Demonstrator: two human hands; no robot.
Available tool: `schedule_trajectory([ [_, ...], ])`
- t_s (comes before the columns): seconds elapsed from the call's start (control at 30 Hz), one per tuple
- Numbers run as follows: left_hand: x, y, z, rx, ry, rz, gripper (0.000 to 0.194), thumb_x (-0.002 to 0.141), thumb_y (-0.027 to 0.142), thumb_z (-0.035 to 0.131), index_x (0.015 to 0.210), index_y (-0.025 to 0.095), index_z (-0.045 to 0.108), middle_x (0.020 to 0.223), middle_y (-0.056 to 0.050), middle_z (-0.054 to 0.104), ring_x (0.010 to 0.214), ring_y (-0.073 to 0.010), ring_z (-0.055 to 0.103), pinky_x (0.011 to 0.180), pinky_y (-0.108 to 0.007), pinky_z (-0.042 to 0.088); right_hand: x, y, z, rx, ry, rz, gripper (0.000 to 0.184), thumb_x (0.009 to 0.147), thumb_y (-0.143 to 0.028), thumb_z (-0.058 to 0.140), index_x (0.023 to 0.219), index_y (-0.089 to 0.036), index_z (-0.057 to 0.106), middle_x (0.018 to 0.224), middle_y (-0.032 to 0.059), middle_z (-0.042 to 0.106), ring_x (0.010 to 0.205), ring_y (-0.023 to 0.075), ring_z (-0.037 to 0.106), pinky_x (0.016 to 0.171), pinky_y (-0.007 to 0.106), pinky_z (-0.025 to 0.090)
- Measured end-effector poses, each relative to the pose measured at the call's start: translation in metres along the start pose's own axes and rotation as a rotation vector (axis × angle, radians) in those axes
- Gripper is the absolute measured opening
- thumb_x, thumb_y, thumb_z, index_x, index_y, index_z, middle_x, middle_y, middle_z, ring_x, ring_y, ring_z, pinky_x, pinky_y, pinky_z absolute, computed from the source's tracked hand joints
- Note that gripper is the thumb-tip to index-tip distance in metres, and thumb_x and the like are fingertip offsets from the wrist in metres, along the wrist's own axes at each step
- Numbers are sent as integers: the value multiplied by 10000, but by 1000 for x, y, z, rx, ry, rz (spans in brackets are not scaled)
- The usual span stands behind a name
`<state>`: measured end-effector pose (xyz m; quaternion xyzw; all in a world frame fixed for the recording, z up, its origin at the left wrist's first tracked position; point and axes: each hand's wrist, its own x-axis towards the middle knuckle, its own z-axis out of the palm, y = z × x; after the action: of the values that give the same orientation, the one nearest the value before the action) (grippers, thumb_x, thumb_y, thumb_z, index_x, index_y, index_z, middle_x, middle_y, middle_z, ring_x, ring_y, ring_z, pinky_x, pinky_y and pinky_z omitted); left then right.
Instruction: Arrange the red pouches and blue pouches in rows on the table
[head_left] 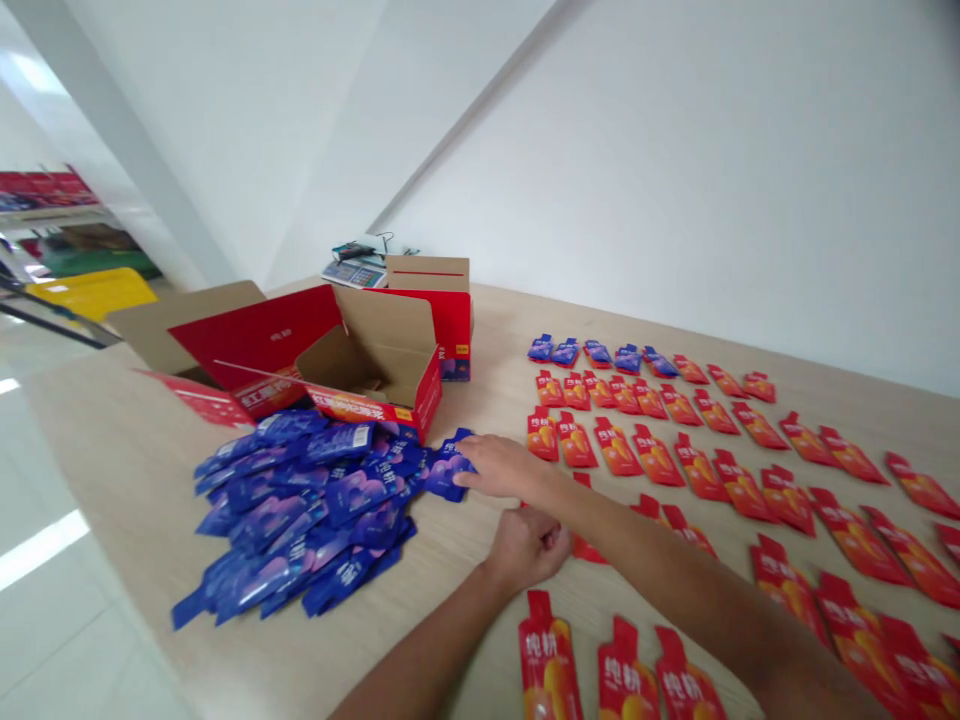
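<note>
My right hand [499, 466] reaches across to the left. Its thumb and fingers are on a blue pouch [448, 470] at the right edge of a heap of blue pouches [300, 510]. Below it, my left hand [529, 550] is closed in a fist over the table, and whatever it may hold is hidden. A red pouch [587, 540] lies partly covered beside the two hands. Rows of red pouches with orange fruit prints, such as one red pouch [551, 665] near the front, spread over the right side. Several blue pouches [598, 352] lie on the far row.
Behind the heap stands an open red carton [427, 395] with its flaps out. Another red carton [454, 320] is behind it, near a scale [356, 272]. The wooden table [499, 335] runs along a white wall. A yellow object [94, 290] is at far left.
</note>
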<state>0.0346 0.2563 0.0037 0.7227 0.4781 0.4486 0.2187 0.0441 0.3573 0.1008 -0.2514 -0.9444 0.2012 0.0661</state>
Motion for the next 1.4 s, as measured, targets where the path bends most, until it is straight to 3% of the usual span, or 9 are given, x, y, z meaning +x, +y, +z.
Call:
schedule_trajectory([
  [0.2, -2, -4, 6, 104, -5, 53, 221, 818, 210, 635, 623, 189, 532, 572, 17, 573, 522, -132, 531, 534, -281, 299, 9, 8, 15, -69, -98, 69, 597, 925, -533, 686, 1377, -143, 657, 1331, 188, 687, 1201, 322, 665, 1026, 395, 498],
  [0.43, -5, -13, 13, 189, -43, 45, 222, 828, 255, 730, 659, 174, 611, 612, -22, 654, 590, -208, 668, 561, -277, 429, 21, 20, 36, -151, -88, 203, 938, 732, -744, 794, 1433, -150, 602, 1379, 216, 585, 1197, 374, 609, 987, 426, 487],
  [0.67, -4, -14, 14, 195, -37, 24, 218, 807, 255, 739, 654, 193, 597, 616, -17, 670, 583, -214, 676, 524, -283, 429, 43, 32, 43, -144, -48, 322, 1027, 675, -808, 796, 1419, -133, 579, 1295, 225, 607, 1192, 386, 570, 1024, 434, 434],
  [0.87, -4, -16, 14, 165, -29, -3, 155, 798, 211, 737, 690, 181, 629, 638, -15, 691, 629, -212, 702, 560, -272, 450, 51, 33, 49, -149, -45, 342, 1037, 607, -787, 852, 1344, -95, 620, 1285, 243, 578, 1201, 399, 521, 1023, 433, 416],
  [1.03, -3, -17, 14, 164, -22, -35, 199, 767, 194, 746, 634, 176, 600, 610, -20, 665, 593, -208, 673, 536, -277, 414, 57, 34, 49, -97, 19, 393, 905, 626, -638, 909, 1312, -133, 604, 1268, 188, 602, 1195, 353, 545, 1034, 405, 403],
  [1.2, -3, -17, 15, 143, -22, -47, 184, 763, 182, 741, 637, 174, 608, 623, -30, 673, 606, -208, 671, 548, -276, 405, 59, 40, 47, 26, 139, 415, 575, 694, -432, 893, 1148, -204, 624, 1123, 85, 711, 1091, 283, 632, 946, 374, 451],
  [1.3, -3, -17, 15, 117, -17, -60, 181, 757, 183, 741, 637, 176, 606, 618, -31, 666, 611, -209, 668, 553, -275, 399, 59, 42, 49, 195, 171, 418, 392, 746, -281, 833, 1082, -242, 635, 994, 7, 751, 958, 215, 687, 861, 332, 487],
  [1.4, -2, -14, 12, 66, 3, -65, 230, 765, 185, 724, 611, 188, 553, 593, -7, 623, 579, -176, 629, 541, -272, 362, 57, 41, 48, 507, 179, 421, 339, 760, -228, 792, 1075, -225, 667, 887, -12, 753, 803, 168, 693, 760, 290, 516],
])
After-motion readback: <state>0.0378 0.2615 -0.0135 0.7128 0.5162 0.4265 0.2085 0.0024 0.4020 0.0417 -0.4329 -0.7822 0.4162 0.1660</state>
